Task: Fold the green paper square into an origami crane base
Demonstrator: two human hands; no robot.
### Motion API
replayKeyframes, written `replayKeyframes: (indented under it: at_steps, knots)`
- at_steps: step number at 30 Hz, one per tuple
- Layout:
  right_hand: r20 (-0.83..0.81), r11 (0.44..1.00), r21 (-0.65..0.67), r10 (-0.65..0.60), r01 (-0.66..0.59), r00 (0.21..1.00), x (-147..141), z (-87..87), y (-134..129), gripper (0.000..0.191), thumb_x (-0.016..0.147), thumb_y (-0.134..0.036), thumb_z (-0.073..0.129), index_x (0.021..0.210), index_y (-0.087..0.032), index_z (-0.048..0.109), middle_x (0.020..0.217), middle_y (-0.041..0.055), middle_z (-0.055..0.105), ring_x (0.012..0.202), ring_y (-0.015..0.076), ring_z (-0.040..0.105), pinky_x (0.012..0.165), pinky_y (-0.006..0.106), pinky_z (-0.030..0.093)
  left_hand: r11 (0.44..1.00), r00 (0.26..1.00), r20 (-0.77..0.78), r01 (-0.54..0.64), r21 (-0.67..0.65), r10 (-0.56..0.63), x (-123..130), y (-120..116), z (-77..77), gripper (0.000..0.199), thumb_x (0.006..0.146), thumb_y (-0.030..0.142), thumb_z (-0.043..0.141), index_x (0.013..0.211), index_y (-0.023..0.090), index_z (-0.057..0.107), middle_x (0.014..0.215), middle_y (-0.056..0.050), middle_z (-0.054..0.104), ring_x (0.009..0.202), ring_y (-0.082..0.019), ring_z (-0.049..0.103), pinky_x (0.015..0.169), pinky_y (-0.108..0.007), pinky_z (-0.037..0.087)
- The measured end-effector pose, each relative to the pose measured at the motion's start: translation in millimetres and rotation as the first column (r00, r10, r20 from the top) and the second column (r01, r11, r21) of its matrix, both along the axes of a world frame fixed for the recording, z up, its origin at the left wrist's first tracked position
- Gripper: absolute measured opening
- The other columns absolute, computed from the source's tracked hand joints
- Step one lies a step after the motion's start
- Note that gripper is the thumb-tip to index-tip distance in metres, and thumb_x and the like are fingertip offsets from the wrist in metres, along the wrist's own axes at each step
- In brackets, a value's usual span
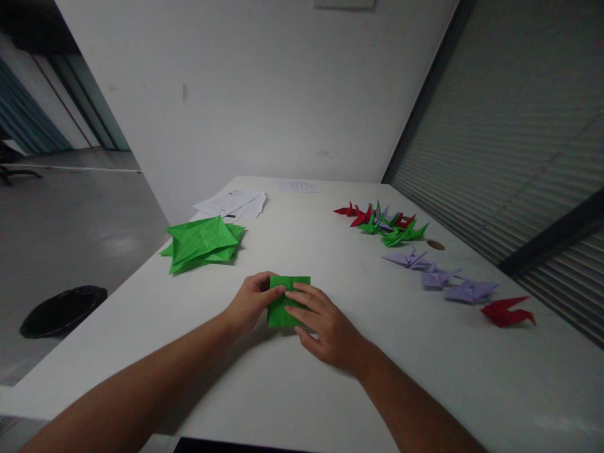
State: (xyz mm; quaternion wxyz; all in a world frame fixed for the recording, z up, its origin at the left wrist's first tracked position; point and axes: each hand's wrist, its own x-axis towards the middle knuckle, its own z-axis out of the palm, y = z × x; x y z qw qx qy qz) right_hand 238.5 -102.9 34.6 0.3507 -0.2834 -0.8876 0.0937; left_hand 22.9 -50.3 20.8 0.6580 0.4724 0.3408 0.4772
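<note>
In front of the body, between both hands, on or just above the smooth white counter [302, 396]: a small, square piece of folded green paper [279, 316]. With the left hand [246, 306], grasping the paper at its left side, thumb on top, fingers partly hidden at the far corner. With the right hand [333, 326], spread loosely over the right part, fingers apart and touching the top, not clenched. Likely very light, thin and pliable, a little springy along the creases; easy to dent, crumple or tear under a hard grip. Could slide on the smooth counter if pushed from one side only. Best taken by the edges or corners in a soft pinch, with flat fingertips to steady the layers. To the left, near the counter's edge, a loose stack of pointed green folded papers [202, 242]; to the right, a red folded paper bird [506, 313].
</note>
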Motion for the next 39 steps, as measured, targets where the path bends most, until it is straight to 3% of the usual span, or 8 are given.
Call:
replayKeyframes:
  at_steps: [6, 12, 17, 20, 23, 26, 34, 39]
  knots:
    - [-0.273, 0.945, -0.172, -0.317, 0.278, 0.908, 4, -6.4, 8, 0.034, 0.095, -0.026, 0.060, 0.128, -0.023, 0.064, 0.133, 0.0146, 0.065, 0.126, 0.0300, 0.059, 0.105, 0.051, 0.052, 0.999, 0.990, -0.141, 0.032, 0.028, -0.027, -1, 3, -2.5, 0.032, 0.072, 0.038, 0.087, 0.087, 0.014, 0.072, 0.076, -0.001, 0.070, 0.067, -0.014, 0.062, 0.066, -0.026, 0.049]
    - [-0.318, 0.740, -0.663, -0.413, 0.111, 0.854, 8, -19.7, 20, 0.027, 0.090, -0.036, 0.064, 0.110, -0.019, 0.067, 0.084, 0.0042, 0.072, 0.075, 0.0187, 0.069, 0.068, 0.031, 0.056, 0.977, 0.952, -0.255, 0.193, 0.085, -0.166, -2, 2, -7.1, 0.043, 0.076, 0.041, 0.085, 0.104, 0.015, 0.068, 0.079, -0.002, 0.070, 0.065, -0.013, 0.061, 0.062, -0.026, 0.046]
    - [-0.265, 0.706, -0.692, -0.445, 0.153, 0.856, 10, -18.9, 22, 0.016, 0.084, -0.031, 0.066, 0.092, -0.018, 0.071, 0.081, 0.0047, 0.074, 0.075, 0.0194, 0.069, 0.067, 0.030, 0.053, 0.965, 0.917, -0.356, 0.235, 0.118, -0.180, -3, 7, -17.3, 0.061, 0.074, 0.032, 0.085, 0.126, 0.019, 0.057, 0.087, -0.002, 0.067, 0.072, -0.015, 0.063, 0.062, -0.026, 0.049]
    - [-0.218, 0.704, -0.666, -0.498, 0.245, 0.839, 12, -18.1, 24, 0.012, 0.083, -0.027, 0.065, 0.087, -0.018, 0.071, 0.079, 0.0050, 0.074, 0.074, 0.0194, 0.069, 0.066, 0.029, 0.052, 0.944, 0.883, -0.468, 0.187, 0.272, -0.040, -6, 9, -18.4, 0.060, 0.072, 0.021, 0.081, 0.127, 0.021, 0.057, 0.110, -0.008, 0.066, 0.094, -0.021, 0.066, 0.077, -0.034, 0.056]
    - [-0.188, 0.680, -0.664, -0.554, 0.311, 0.811, 14, -22.1, 27, 0.007, 0.081, -0.024, 0.066, 0.084, -0.018, 0.070, 0.075, 0.0038, 0.072, 0.069, 0.0184, 0.068, 0.063, 0.028, 0.051, 0.819, 0.786, -0.593, 0.218, 0.530, 0.174, -10, 9, -13.6, 0.043, 0.076, 0.014, 0.075, 0.118, 0.021, 0.066, 0.118, -0.010, 0.064, 0.106, -0.023, 0.063, 0.089, -0.039, 0.056]
    - [-0.131, 0.639, -0.673, -0.599, 0.373, 0.790, 15, -27.9, 28, 0.004, 0.082, -0.022, 0.066, 0.083, -0.019, 0.069, 0.073, 0.0026, 0.072, 0.065, 0.0174, 0.066, 0.059, 0.027, 0.050, 0.654, 0.718, -0.659, 0.391, 0.648, 0.223, -11, 5, -8.2, 0.024, 0.086, 0.014, 0.066, 0.108, 0.021, 0.074, 0.113, -0.010, 0.067, 0.105, -0.023, 0.064, 0.093, -0.039, 0.054]
    - [0.159, 0.661, -0.498, -0.567, 0.561, 0.808, 15, -23.1, 26, 0.007, 0.082, -0.013, 0.070, 0.080, -0.020, 0.070, 0.073, 0.0022, 0.072, 0.066, 0.0172, 0.065, 0.062, 0.026, 0.046, 0.362, 0.533, -0.822, 0.739, 0.567, 0.199, -8, 2, -4.2, 0.029, 0.095, 0.012, 0.056, 0.112, 0.021, 0.078, 0.113, -0.014, 0.071, 0.102, -0.026, 0.065, 0.091, -0.038, 0.052]
    - [0.335, 0.723, -0.368, -0.484, 0.585, 0.809, 22, -17.0, 26, 0.008, 0.080, -0.012, 0.074, 0.081, -0.019, 0.073, 0.084, 0.0055, 0.072, 0.075, 0.0187, 0.064, 0.069, 0.029, 0.043, 0.303, 0.468, -0.844, 0.791, 0.532, 0.262, -11, 4, -6.1, 0.034, 0.092, 0.011, 0.060, 0.119, 0.022, 0.077, 0.122, -0.014, 0.070, 0.106, -0.027, 0.064, 0.094, -0.039, 0.052]
